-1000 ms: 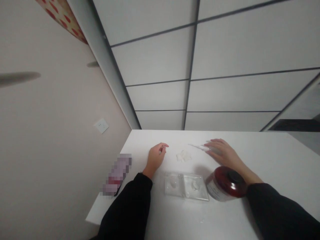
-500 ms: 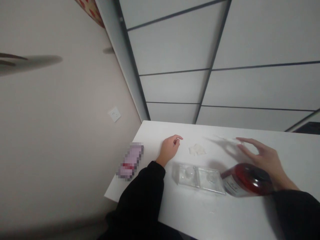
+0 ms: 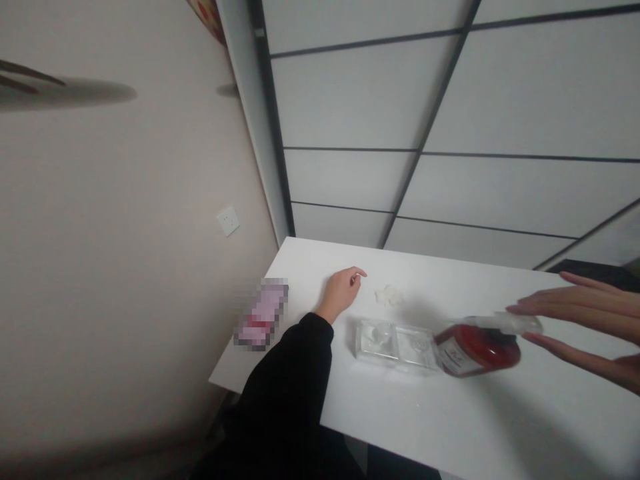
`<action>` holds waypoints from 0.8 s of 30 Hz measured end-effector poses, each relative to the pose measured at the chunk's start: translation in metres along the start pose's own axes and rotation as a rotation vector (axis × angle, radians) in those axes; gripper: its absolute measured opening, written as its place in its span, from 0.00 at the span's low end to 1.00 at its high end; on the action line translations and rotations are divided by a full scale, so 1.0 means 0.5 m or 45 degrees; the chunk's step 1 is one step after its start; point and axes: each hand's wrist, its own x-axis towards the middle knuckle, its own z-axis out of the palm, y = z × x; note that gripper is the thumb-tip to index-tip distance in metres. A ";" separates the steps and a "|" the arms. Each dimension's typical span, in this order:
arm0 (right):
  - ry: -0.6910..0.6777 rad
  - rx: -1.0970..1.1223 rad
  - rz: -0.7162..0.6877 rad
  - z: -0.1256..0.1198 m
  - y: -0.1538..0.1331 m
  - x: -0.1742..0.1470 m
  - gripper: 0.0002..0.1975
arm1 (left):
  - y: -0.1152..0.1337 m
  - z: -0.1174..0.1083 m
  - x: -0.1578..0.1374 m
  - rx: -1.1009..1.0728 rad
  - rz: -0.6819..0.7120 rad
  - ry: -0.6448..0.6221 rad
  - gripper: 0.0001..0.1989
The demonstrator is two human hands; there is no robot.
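My left hand (image 3: 343, 290) rests on the white table with its fingers curled in, and nothing shows in them. At the right, my right hand (image 3: 583, 317) pinches a translucent whitish plastic piece (image 3: 517, 323) between thumb and fingers. That piece is blurred and sits over the dark top of a red bottle (image 3: 483, 348) with a white label; whether they touch, I cannot tell. Left of the bottle lies a clear plastic case (image 3: 397, 341) with two square compartments, each showing a round shape. A crumpled white scrap (image 3: 388, 295) lies between my left hand and the bottle.
On the white table (image 3: 370, 397), a pinkish-purple item (image 3: 263, 313), pixelated, lies near the left edge. A wall with a socket (image 3: 229, 221) stands at the left. White panelled doors (image 3: 350, 177) rise behind the table.
My right hand has moved right and the plastic piece it holds is now over the bottle's top. My left hand stays in place. The view has shifted slightly.
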 end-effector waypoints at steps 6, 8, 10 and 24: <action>-0.256 -0.130 -0.317 -0.017 -0.065 0.081 0.14 | -0.008 0.001 0.007 -0.021 0.010 -0.012 0.14; -0.347 -0.093 -0.288 -0.019 -0.072 0.097 0.14 | -0.011 0.000 0.010 -0.023 0.010 -0.015 0.14; -0.436 -0.046 -0.240 -0.016 -0.075 0.108 0.14 | -0.014 0.001 0.012 -0.022 0.007 -0.018 0.14; -0.627 -0.092 -0.406 0.107 -0.105 0.130 0.11 | -0.016 0.001 0.014 -0.038 -0.034 -0.042 0.13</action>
